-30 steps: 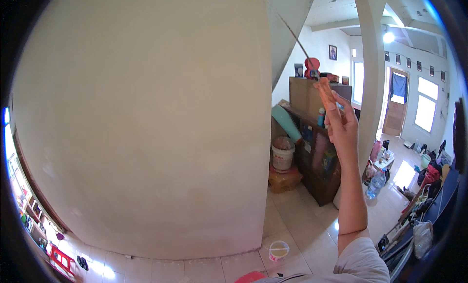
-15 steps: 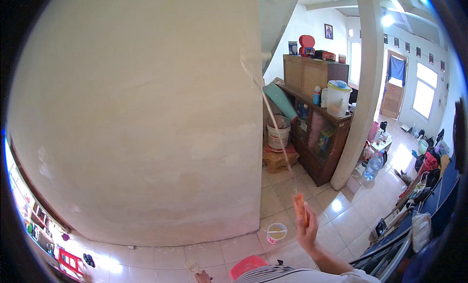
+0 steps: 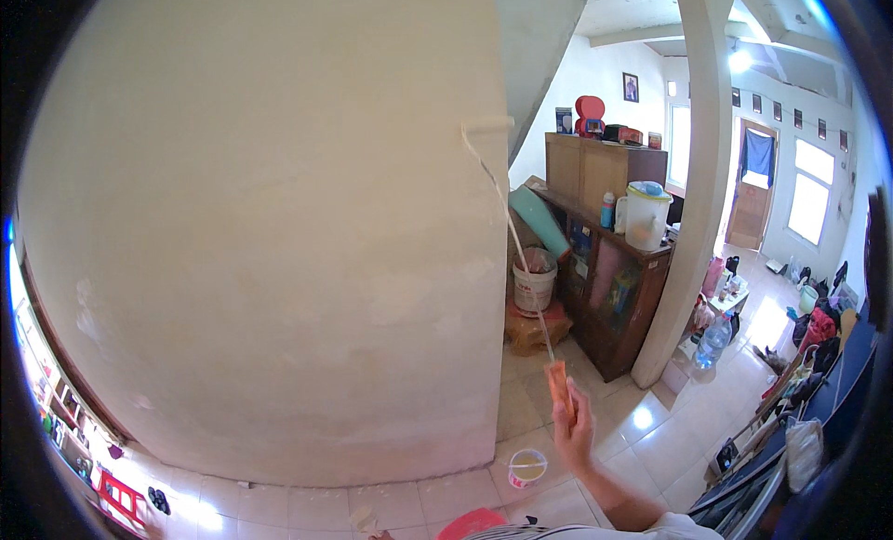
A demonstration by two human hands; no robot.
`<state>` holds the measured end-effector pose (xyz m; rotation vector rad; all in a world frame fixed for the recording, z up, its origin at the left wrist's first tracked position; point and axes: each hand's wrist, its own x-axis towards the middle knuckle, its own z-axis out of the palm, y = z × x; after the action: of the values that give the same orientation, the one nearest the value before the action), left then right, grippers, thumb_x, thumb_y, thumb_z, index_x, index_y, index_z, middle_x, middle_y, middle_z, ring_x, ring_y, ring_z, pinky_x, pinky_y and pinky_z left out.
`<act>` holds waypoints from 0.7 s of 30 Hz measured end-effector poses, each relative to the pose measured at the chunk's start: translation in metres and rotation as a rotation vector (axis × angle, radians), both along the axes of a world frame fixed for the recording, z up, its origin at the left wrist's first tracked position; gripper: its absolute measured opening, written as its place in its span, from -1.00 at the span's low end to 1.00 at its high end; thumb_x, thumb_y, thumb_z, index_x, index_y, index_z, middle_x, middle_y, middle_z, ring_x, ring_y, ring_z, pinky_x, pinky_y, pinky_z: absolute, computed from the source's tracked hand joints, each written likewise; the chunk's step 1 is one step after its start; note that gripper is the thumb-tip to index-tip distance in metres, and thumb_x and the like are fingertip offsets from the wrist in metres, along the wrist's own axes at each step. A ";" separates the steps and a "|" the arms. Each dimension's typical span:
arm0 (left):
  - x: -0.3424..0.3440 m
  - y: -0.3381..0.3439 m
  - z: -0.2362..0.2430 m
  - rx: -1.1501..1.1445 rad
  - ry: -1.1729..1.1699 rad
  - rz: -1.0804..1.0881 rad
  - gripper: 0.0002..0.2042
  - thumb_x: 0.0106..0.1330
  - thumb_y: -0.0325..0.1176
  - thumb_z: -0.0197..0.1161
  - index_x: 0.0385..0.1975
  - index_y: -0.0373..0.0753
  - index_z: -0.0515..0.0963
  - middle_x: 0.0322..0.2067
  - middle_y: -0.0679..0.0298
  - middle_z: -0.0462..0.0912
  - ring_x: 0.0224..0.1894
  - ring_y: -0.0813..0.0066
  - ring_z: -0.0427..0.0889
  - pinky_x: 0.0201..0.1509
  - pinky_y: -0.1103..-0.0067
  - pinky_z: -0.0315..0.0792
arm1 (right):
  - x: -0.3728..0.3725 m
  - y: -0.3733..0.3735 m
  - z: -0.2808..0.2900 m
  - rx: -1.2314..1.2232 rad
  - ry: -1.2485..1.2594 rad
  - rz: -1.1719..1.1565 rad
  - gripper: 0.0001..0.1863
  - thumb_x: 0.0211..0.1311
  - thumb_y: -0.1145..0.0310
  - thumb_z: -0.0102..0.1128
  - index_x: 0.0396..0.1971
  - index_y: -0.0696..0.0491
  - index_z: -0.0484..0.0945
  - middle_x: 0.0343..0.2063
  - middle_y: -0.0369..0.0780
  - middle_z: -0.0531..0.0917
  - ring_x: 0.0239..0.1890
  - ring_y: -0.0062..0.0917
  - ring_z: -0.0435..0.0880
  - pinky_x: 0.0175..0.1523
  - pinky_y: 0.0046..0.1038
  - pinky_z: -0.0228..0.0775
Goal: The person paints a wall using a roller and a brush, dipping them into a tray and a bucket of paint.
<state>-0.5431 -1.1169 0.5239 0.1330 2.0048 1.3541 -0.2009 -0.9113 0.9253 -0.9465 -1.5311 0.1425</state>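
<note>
Gripping a roller (image 3: 488, 125) by its orange handle (image 3: 559, 382), the right hand (image 3: 575, 430) is right of centre in the lower frame, its fingers closed around the grip. The rod slants up and left to the roller's pale head, high near the middle, at the right edge of the wall (image 3: 270, 252). Only a sliver of the left hand (image 3: 381, 536) shows at the bottom edge; whether its fingers are open or closed cannot be told. Low and right of centre, a bucket (image 3: 523, 482) stands on the floor (image 3: 614, 452).
</note>
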 end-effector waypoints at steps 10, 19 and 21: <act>-0.010 -0.029 -0.039 0.116 0.031 0.037 -0.69 0.32 -0.20 0.14 -0.33 -0.36 0.32 -0.53 0.24 0.44 -0.55 0.43 0.45 -0.58 0.46 0.46 | -0.025 0.079 0.194 0.135 0.059 0.067 -0.61 0.39 0.25 0.03 0.12 0.11 0.36 -0.30 -0.16 0.59 -0.35 -0.56 0.55 -0.24 -0.51 0.41; -0.002 -0.039 -0.043 0.031 0.040 0.030 -0.72 0.32 -0.21 0.12 -0.37 -0.34 0.34 -0.57 0.22 0.44 -0.58 0.39 0.48 -0.60 0.43 0.45 | -0.034 0.124 0.345 0.336 0.121 0.086 -0.58 0.34 0.16 0.09 0.04 0.14 0.43 -0.63 -0.26 0.55 -0.59 -0.64 0.53 -0.45 -0.54 0.33; -0.002 -0.038 -0.046 0.029 0.026 0.026 -0.73 0.31 -0.20 0.11 -0.37 -0.32 0.34 -0.58 0.21 0.44 -0.58 0.37 0.49 -0.59 0.41 0.45 | -0.032 0.126 0.349 0.397 0.111 0.072 -0.59 0.34 0.17 0.09 0.05 0.14 0.43 -0.63 -0.27 0.55 -0.59 -0.64 0.53 -0.45 -0.54 0.33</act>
<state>-0.5455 -1.1548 0.4781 0.1383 2.0152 1.4051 -0.2329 -0.7857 1.2742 -0.5599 -1.4228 -0.0572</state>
